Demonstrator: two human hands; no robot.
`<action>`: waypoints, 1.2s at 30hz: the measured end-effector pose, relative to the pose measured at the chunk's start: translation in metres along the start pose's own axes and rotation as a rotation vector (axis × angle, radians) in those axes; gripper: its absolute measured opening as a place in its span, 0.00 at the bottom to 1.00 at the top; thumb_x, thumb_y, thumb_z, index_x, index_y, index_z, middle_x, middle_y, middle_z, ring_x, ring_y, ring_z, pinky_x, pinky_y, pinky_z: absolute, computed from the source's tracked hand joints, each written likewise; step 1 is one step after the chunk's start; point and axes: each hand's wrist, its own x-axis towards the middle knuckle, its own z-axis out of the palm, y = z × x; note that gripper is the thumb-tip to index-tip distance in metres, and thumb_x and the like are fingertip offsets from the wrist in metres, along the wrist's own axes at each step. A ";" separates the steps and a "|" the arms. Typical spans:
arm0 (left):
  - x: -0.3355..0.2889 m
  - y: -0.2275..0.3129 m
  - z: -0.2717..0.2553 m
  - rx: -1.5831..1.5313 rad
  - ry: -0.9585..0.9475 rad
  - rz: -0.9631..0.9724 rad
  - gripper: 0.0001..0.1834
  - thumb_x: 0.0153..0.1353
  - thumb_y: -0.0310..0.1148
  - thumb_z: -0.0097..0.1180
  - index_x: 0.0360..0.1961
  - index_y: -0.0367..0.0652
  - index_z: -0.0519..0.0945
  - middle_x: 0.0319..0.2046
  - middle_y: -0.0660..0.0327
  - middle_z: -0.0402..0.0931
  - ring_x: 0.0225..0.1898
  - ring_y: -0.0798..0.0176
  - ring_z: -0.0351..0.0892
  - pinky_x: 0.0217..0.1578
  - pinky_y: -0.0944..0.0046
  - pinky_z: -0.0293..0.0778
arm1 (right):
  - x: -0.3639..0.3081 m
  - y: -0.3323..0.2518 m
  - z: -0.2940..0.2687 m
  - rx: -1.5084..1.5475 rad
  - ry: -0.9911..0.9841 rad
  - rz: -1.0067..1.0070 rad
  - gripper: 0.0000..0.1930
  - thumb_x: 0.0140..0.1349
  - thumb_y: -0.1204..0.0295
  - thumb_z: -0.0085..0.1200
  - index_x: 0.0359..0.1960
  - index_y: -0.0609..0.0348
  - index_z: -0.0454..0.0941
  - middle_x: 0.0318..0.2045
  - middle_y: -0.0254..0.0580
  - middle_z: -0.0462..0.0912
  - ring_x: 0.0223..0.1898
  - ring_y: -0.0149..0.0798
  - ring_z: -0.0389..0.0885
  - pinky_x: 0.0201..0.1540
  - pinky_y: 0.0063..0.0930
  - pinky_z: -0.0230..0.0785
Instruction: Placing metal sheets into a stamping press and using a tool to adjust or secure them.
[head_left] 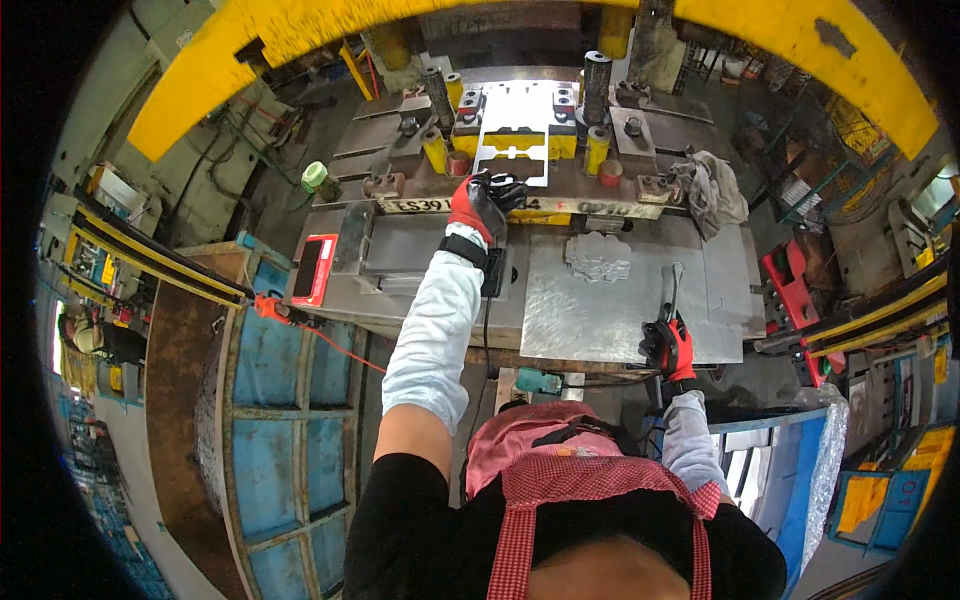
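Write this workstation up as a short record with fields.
Left hand: red-and-black gloved hand at the cut-out sheet's near edge; grip unclear
Right hand: red-and-black gloved hand around a slender metal tool
At the die: cut-out metal sheet, between two dark posts
On the grey plate: stacked metal pieces
Right of the die: crumpled grey rag
Far left of the bench: red-framed panel

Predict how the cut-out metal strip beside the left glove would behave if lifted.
The metal strip lies flat, so it is probably stiff; where large areas are cut away, it may flex. Its shine suggests it could slide.
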 end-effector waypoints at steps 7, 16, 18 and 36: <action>0.000 -0.002 -0.004 -0.023 0.036 0.010 0.21 0.61 0.40 0.36 0.44 0.31 0.67 0.43 0.42 0.71 0.43 0.42 0.73 0.45 0.47 0.71 | -0.005 -0.005 0.009 -0.016 -0.008 -0.001 0.07 0.60 0.67 0.47 0.31 0.52 0.62 0.23 0.44 0.73 0.15 0.34 0.67 0.18 0.30 0.63; 0.001 -0.005 0.003 0.011 0.071 0.026 0.23 0.62 0.40 0.34 0.47 0.29 0.66 0.44 0.42 0.70 0.45 0.42 0.72 0.47 0.48 0.69 | -0.007 -0.008 0.012 0.035 -0.086 -0.025 0.07 0.59 0.69 0.48 0.34 0.50 0.61 0.22 0.41 0.71 0.16 0.33 0.66 0.18 0.31 0.63; 0.001 -0.006 0.005 -0.004 0.060 0.019 0.22 0.62 0.39 0.34 0.46 0.30 0.67 0.43 0.42 0.71 0.44 0.42 0.72 0.46 0.47 0.70 | -0.005 -0.005 0.006 0.066 -0.071 -0.015 0.07 0.59 0.69 0.47 0.35 0.50 0.62 0.23 0.42 0.72 0.17 0.34 0.68 0.19 0.33 0.64; -0.001 -0.006 0.004 -0.038 0.016 -0.034 0.19 0.60 0.42 0.38 0.31 0.36 0.73 0.28 0.50 0.77 0.34 0.46 0.77 0.38 0.50 0.74 | -0.013 -0.010 0.018 -0.452 0.110 -0.262 0.28 0.53 0.75 0.53 0.56 0.57 0.59 0.34 0.39 0.75 0.27 0.30 0.73 0.27 0.22 0.67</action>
